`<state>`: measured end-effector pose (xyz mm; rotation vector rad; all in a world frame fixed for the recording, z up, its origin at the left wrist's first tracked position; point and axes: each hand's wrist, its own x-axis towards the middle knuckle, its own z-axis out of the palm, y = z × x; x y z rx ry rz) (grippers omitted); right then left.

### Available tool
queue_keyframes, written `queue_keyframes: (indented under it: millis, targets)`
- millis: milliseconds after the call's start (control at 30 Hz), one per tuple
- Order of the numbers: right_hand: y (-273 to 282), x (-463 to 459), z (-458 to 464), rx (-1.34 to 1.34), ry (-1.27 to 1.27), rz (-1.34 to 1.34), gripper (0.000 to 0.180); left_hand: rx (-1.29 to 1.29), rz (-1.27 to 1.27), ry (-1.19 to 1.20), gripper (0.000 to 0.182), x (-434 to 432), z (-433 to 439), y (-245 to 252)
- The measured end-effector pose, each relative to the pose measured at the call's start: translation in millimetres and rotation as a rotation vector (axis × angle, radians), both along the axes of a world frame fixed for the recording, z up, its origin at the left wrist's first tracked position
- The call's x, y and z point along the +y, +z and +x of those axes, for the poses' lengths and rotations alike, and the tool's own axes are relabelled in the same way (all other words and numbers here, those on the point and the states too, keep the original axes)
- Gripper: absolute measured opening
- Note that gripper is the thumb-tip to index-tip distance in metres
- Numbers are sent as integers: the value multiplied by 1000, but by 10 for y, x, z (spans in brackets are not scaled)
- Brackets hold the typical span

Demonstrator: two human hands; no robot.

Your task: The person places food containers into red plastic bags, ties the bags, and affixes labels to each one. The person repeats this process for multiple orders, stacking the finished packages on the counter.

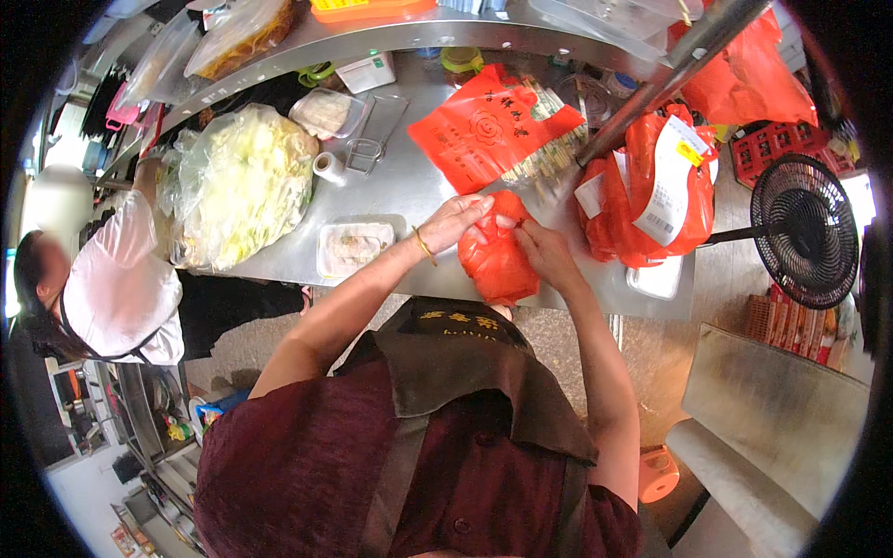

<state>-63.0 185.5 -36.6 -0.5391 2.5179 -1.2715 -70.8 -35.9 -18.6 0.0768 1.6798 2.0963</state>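
At the near edge of the steel table [432, 275], a filled red plastic bag [499, 261] is gripped near its top from both sides. My left hand [453, 222], with a yellow bangle at the wrist, holds it on the left. On the right, the fingers of my right hand [543, 247] pinch the bag's gathered plastic. Beyond my hands a flat, printed red bag [481, 129] lies over a heap of paper-wrapped sticks [548, 164]. Filled red bags with paper slips [656, 188] stand to the right. A lidded plastic container [354, 250] sits left of my left wrist.
A large clear bag of leafy vegetables [241, 185] fills the table's left part, by a person in white [122, 286]. Near it are a film roll [328, 167] and a wire rack [373, 136]. A metal post [670, 77] and black fan [806, 230] stand right; a shelf [418, 33] crosses behind.
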Motion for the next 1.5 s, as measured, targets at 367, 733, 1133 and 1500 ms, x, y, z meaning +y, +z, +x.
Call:
queue_keyframes:
  millis: [367, 733, 1133, 1500]
  targets:
    - [498, -253, 64, 235, -71, -228, 26, 675, -545, -208, 11, 127, 11, 10]
    - [250, -154, 255, -9, -186, -406, 14, -23, -162, -122, 9, 83, 29, 137]
    - [-28, -180, -308, -251, 128, -468, 5, 1379, -1060, 5, 22, 129, 44, 309]
    - [273, -137, -193, 127, -34, -280, 15, 1304, -1057, 75, 20, 25, 106, 203]
